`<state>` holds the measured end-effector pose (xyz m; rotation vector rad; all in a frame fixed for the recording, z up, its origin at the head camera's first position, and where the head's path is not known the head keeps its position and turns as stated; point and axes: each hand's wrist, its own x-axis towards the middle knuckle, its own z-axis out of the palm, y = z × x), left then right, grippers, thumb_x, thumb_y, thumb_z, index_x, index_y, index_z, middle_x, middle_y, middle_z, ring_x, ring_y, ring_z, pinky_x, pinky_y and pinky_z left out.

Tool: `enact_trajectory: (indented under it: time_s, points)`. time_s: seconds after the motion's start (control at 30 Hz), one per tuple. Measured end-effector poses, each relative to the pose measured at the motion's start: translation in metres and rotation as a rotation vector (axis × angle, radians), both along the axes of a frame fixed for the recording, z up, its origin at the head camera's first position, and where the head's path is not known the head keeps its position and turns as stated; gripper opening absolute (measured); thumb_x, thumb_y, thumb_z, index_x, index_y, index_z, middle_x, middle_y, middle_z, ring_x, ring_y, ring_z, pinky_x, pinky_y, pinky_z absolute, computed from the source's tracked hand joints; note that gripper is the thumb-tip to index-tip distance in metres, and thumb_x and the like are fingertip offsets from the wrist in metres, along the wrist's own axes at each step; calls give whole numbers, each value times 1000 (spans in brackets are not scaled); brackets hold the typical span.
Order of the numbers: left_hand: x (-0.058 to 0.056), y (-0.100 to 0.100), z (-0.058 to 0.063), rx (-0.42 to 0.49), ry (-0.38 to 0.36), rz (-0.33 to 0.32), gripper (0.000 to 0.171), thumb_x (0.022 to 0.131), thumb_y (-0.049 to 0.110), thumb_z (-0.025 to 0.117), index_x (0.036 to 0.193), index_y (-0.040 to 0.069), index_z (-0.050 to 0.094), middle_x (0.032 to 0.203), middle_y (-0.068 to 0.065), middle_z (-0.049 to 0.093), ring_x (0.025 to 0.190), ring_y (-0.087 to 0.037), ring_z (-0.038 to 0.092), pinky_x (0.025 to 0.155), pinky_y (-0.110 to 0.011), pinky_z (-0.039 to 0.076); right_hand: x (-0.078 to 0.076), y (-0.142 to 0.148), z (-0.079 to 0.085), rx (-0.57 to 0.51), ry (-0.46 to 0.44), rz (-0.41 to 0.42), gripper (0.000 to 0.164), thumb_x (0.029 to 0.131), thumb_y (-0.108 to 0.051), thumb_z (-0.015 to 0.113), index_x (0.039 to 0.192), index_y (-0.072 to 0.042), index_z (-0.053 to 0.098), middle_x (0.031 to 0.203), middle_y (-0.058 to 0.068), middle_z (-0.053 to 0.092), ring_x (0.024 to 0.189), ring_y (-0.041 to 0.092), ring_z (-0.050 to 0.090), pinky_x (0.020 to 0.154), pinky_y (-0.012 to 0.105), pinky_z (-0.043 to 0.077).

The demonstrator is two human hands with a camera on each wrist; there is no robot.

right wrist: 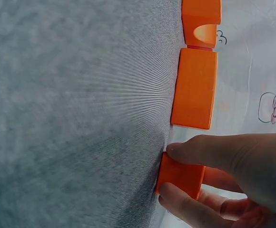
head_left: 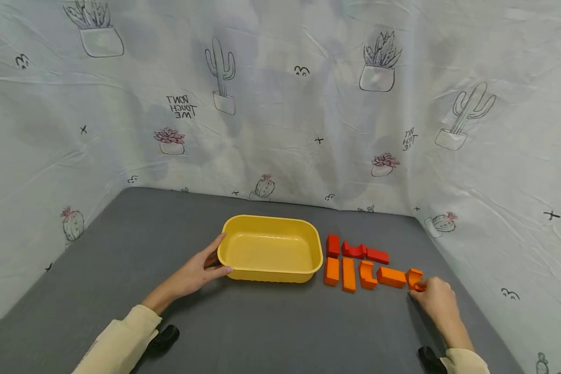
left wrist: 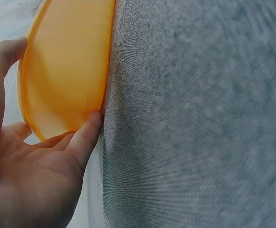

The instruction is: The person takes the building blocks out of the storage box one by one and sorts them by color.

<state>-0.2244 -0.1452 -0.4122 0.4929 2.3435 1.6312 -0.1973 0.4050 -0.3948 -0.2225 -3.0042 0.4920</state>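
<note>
A yellow plastic basin [head_left: 269, 277] stands on the grey table, its narrow left end held by my left hand [head_left: 194, 270]. In the left wrist view, spread fingertips grip around the end of the basin [left wrist: 66, 66], low on one side and at the rim on the other. At the right end of a row of orange blocks, my right hand [head_left: 436, 301] pinches an orange block [head_left: 413, 277] with a curved cutout. The right wrist view shows fingers and thumb on either side of this block [right wrist: 181, 175], down at the table surface.
Beside the basin lies a front row of orange blocks, among them a long one [head_left: 391, 277], an upright one [head_left: 348, 275] and a notched one [head_left: 366, 274]. Behind them are red blocks [head_left: 333, 245]. A white cloth printed with cacti [head_left: 280, 104] hangs around the table [head_left: 280, 332].
</note>
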Motion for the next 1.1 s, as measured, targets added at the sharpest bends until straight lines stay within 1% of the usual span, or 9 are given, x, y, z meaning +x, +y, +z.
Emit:
enact_trajectory:
  time_s: [0.17, 0.33, 0.47, 0.57, 0.63, 0.73, 0.93, 1.0, 1.1]
  points:
    - [-3, 5, -5, 12, 1, -17, 95, 93, 33, 69, 159, 18, 3, 162, -17, 9, 139, -37, 36, 98, -32, 50, 6, 5, -7, 7, 25, 11, 26, 77, -9, 78, 90, 12, 73, 86, 30, 68, 68, 37, 63, 63, 56, 50]
    - [2, 8, -11, 15, -32, -22, 95, 92, 33, 70, 159, 20, 4, 163, -15, 9, 140, -36, 36, 98, -30, 50, 14, 13, -11, 17, -1, 42, 31, 78, -11, 79, 97, 12, 71, 89, 29, 68, 77, 42, 64, 67, 57, 50]
    - [6, 9, -11, -1, -14, -23, 95, 93, 34, 68, 159, 22, 1, 163, -15, 9, 142, -37, 31, 103, -37, 46, 18, 16, 2, 9, -96, 34, 53, 84, -23, 77, 116, 16, 61, 103, 34, 65, 90, 48, 63, 70, 57, 51]
    - [8, 5, -8, -60, 32, 11, 94, 94, 38, 66, 159, 26, -2, 162, -18, 12, 143, -40, 28, 107, -46, 40, 26, 8, 15, 47, -92, 16, 63, 88, -31, 73, 126, 15, 54, 115, 38, 57, 95, 52, 59, 69, 59, 51]
    - [12, 0, -5, -124, 73, 42, 92, 96, 41, 63, 159, 26, -2, 161, -21, 15, 143, -42, 26, 109, -52, 36, 33, -3, 22, 75, -49, 29, 62, 91, -32, 70, 128, 14, 53, 121, 40, 51, 101, 55, 56, 70, 61, 50]
    - [23, -9, 0, -277, 147, 85, 88, 96, 45, 60, 159, 23, 3, 160, -21, 16, 143, -44, 24, 109, -60, 31, 44, -24, 30, 83, 9, 105, 64, 94, -39, 66, 130, 13, 53, 127, 38, 47, 108, 55, 52, 78, 64, 48]
    - [45, -27, 6, -696, 354, 139, 91, 89, 64, 57, 158, 16, 21, 158, -23, 24, 142, -47, 24, 110, -66, 24, 62, -67, 29, 68, 0, 323, 78, 93, -53, 60, 142, 6, 45, 147, 31, 35, 131, 53, 34, 98, 71, 34]
    - [51, -31, 7, -777, 401, 147, 93, 88, 68, 56, 157, 14, 26, 157, -24, 24, 142, -47, 22, 112, -64, 20, 67, -78, 22, 98, 0, 361, 81, 91, -58, 61, 144, 2, 45, 151, 26, 33, 136, 50, 29, 104, 69, 28]
    - [55, -35, 9, -822, 424, 154, 92, 87, 70, 55, 156, 14, 29, 157, -24, 24, 143, -47, 22, 113, -63, 18, 69, -87, 17, 132, -9, 370, 86, 88, -63, 60, 145, -1, 45, 154, 22, 31, 140, 48, 25, 109, 67, 22]
